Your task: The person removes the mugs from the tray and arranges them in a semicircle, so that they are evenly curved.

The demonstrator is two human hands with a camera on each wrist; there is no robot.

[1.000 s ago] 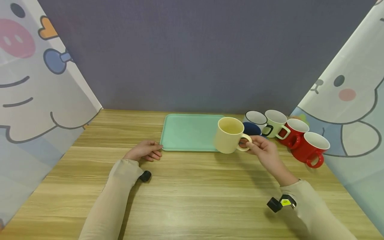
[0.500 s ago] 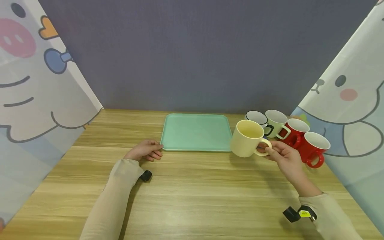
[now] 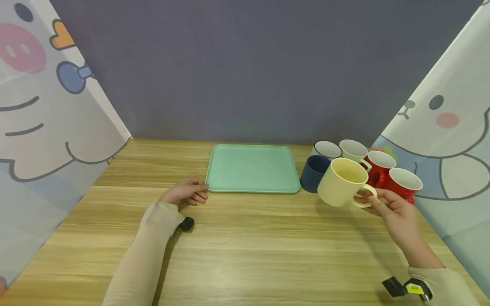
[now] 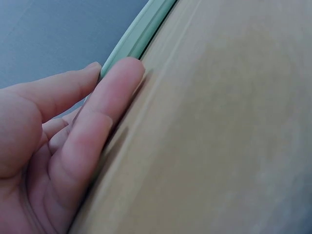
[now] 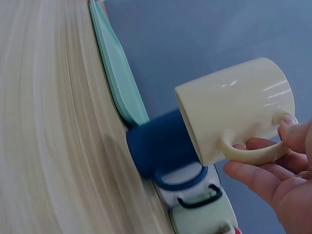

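Note:
A pale yellow mug (image 3: 342,182) hangs above the table, tilted a little, its handle gripped by my right hand (image 3: 396,214). In the right wrist view the thumb and fingers close round the mug's handle (image 5: 253,155). Just behind it stands a dark blue mug (image 3: 314,174), partly covered in the head view. At the near left corner of the mint green tray (image 3: 252,168), my left hand (image 3: 185,192) pinches the rim. The left wrist view has the thumb and index finger at the tray's edge (image 4: 139,36).
To the back right stand a white mug with a black rim (image 3: 327,148), a pale green mug (image 3: 353,148) and two red mugs, the nearer red mug (image 3: 405,180) partly behind my right hand. A grey panel (image 3: 245,72) closes off the back of the wooden table (image 3: 245,246).
My right hand has carried the yellow mug rightward and slightly toward me, off from over the tray. The blue mug and the tray's right end have come into sight. My left hand stays put.

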